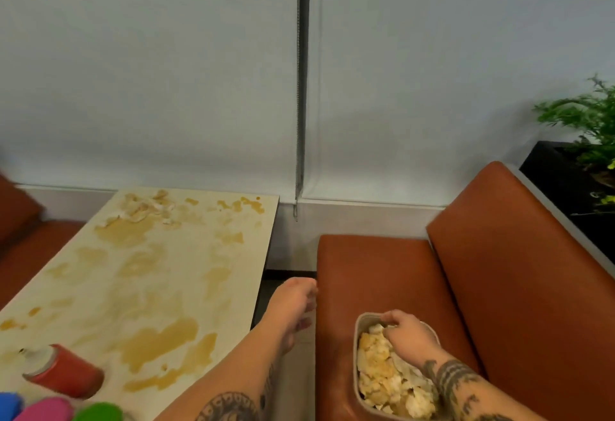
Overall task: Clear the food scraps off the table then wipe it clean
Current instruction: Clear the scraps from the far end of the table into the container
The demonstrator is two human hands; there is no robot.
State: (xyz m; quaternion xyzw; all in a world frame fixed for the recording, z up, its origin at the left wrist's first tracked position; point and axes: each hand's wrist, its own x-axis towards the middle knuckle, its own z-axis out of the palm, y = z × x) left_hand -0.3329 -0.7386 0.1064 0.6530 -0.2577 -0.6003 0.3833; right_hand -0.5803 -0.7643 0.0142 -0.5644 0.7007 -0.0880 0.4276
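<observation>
Our right hand (404,330) dips curled fingers into the scrap tub (355,360), whatever it holds hidden. Our left hand (294,304) stretches forward beside the stained table (149,287), blurred, fingers loose, empty.

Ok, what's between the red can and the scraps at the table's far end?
Only yellowish smears on the tabletop lie between the red can and the scraps; the head view shows it.

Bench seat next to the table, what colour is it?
The bench seat is plain rusty orange-brown, with no pattern; the head view shows it best.
</observation>
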